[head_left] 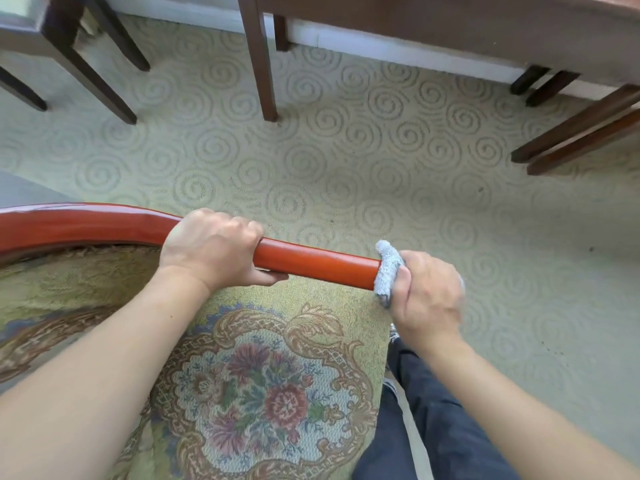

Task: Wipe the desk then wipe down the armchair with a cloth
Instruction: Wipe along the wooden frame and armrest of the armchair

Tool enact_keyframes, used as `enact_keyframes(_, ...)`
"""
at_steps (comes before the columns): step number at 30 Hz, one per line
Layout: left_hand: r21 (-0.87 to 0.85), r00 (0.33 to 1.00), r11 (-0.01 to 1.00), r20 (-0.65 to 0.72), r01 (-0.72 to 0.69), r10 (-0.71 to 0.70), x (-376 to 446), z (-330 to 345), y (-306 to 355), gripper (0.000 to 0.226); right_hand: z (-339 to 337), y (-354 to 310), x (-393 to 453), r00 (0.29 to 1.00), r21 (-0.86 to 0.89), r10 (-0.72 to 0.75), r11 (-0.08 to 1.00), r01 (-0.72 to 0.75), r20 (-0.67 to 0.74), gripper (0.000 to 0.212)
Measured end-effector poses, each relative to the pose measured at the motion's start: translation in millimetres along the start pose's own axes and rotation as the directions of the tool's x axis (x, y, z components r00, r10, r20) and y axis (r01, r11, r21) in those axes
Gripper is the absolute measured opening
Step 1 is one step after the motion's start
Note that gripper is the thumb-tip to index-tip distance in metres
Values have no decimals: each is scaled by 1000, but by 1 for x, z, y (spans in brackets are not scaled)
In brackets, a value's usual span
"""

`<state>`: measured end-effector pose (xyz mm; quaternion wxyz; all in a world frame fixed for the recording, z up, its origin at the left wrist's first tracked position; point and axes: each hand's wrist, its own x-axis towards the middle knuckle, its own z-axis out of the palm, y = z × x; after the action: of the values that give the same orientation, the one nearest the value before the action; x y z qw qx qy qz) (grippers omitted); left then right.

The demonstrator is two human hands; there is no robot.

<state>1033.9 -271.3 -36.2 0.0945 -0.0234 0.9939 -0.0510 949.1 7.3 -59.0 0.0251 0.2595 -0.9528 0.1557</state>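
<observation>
1. Head view: we're on the armchair step. The left hand (pixel 211 245) is wrapped round the red wooden armrest (pixel 311 263), steadying it.
2. The right hand (pixel 427 292) has its grip clamped on the grey cloth (pixel 389 268), bunched over the armrest's free end.
3. The armrest's long axis runs from the curved chair back (pixel 69 223) out rightward, dipping slightly, above the floral seat (pixel 263 386).
4. Next, I'd judge: draw the cloth along the rail toward the left hand.

Home living room: swirl-patterned carpet (pixel 346 161), floral tapestry armchair (pixel 263 393), wooden furniture legs (pixel 263 64).
</observation>
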Motion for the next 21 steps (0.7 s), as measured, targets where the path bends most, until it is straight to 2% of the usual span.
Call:
enact_keyframes(1,-10,1000,1000,4,-2,2,-1,0,1,74,5,-16,2,998,-38,57,998,-57,-24,34)
enact_keyframes(2,-14,1000,1000,-6,0,0,-1,0,1,74,12,-40,5,998,-77,52,996,-54,-25,28)
enact_keyframes(5,-32,1000,999,-30,9,-10,1,0,-1,62,39,-118,24,990,-134,-102,984,114,97,16)
enact_keyframes(7,-103,1000,995,-22,9,-11,0,-2,1,48,48,-149,35,986,-114,-89,988,106,144,24)
enact_keyframes(9,-109,999,994,-41,0,-5,0,-3,1,43,46,-152,38,976,-91,-120,986,138,180,34)
enact_keyframes(11,-81,999,997,-40,-11,8,0,-2,1,48,40,-134,33,949,-69,-226,967,246,222,38)
enact_keyframes(13,-54,996,998,-88,-19,15,0,2,1,63,33,-107,27,937,-91,-305,942,323,169,35)
enact_keyframes(15,8,997,1000,-76,4,-4,-1,5,0,74,24,-79,23,930,-121,-349,924,362,117,32)
enact_keyframes(18,55,997,998,-75,23,-19,-1,8,1,84,10,-23,11,924,-92,-381,920,382,22,36)
enact_keyframes(21,54,997,998,-72,35,-31,-2,6,3,83,-4,29,-1,951,17,-310,951,310,-9,39)
